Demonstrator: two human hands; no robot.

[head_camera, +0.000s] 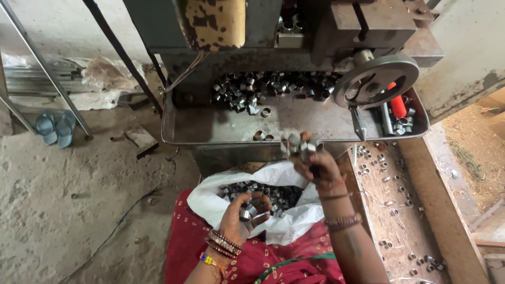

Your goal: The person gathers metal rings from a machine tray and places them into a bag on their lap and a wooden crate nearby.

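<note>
We find the right hand [318, 165] raised above the lap, fingers closed on a cluster of short grey metal rings [297, 144]. Below and to its left, the left hand [243, 214] cups two or three of the same rings at the mouth of the white woven sack [221, 202] — it holds many more. Just beyond the right hand lies the shallow steel tray [210, 126] of the rusty press machine [273, 31]. Our judgement: keep the cluster level and the grip firm, or rings spill — several already lie on the wooden board [389, 210] to the right
</note>
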